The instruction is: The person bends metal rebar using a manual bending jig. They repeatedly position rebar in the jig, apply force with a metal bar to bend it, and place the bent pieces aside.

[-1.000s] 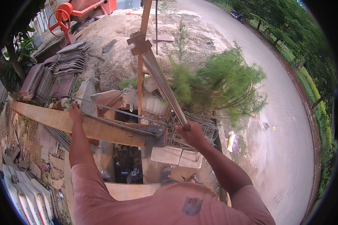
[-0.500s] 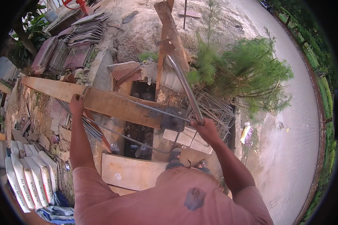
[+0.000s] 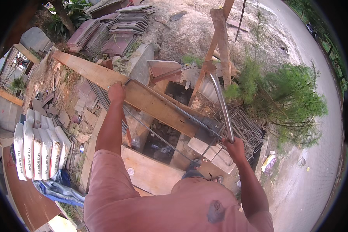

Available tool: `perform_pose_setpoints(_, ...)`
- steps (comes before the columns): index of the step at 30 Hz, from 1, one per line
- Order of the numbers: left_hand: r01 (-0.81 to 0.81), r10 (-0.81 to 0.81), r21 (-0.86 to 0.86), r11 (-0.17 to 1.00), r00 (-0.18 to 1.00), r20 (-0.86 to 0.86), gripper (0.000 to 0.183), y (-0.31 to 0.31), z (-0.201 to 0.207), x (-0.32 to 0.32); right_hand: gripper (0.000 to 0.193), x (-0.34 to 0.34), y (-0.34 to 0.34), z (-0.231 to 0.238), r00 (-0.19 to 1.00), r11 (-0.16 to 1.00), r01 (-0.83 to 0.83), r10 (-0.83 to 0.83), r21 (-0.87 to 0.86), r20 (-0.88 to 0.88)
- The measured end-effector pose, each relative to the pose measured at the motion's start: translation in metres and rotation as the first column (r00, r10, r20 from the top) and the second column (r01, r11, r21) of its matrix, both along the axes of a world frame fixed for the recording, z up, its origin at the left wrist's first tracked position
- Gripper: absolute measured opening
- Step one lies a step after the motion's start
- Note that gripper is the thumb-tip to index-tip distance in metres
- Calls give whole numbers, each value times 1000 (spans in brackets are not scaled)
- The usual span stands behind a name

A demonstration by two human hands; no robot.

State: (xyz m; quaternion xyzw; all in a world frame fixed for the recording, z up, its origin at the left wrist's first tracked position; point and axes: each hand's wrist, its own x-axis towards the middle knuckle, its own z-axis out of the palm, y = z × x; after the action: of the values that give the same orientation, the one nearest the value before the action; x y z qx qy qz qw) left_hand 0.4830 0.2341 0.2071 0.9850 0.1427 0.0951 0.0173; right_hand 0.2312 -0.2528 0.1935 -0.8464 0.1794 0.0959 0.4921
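We'd tag this as an outdoor building site, beside a paved road (image 3: 317, 166) on the right. We see tiles (image 3: 120, 29) stacked far left, pale sand (image 3: 189, 42) at the far side, white sacks (image 3: 38, 152) near left by a blue tarp (image 3: 65, 193). Bent rods (image 3: 245, 127) lie piled right, by a bush (image 3: 286, 100). We also log rubble (image 3: 67, 118) left and a board (image 3: 160, 110) over a dark pit (image 3: 158, 145).

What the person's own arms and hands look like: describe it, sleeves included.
The left sleeve and right sleeve are short and dusty pink. The left forearm and right forearm are bare. The left grip and right grip are ungloved human hands, with no watch visible.
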Motion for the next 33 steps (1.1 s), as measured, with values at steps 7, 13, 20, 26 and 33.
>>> perform_pose_setpoints(7,-44,46,-26,999,995,85,28,9,-9,3,34,2,2,-3,999,1000,-23,23,-7,31)
perform_pose_setpoints(13,84,-85,39,996,996,15,54,-17,-25,-11,36,-22,-17,0,996,994,90,-88,-70,26)
perform_pose_setpoints(20,57,-39,137,989,990,-132,72,-29,-52,-18,32,-68,-121,-5,993,747,87,-11,-660,119)
perform_pose_setpoints(26,16,8,122,992,981,-191,74,-36,-45,-19,24,-13,-213,36,904,416,-206,428,-886,-9)
perform_pose_setpoints(33,-11,47,153,988,971,-233,72,-39,-38,-20,12,93,-242,58,653,222,-326,756,-919,-49)
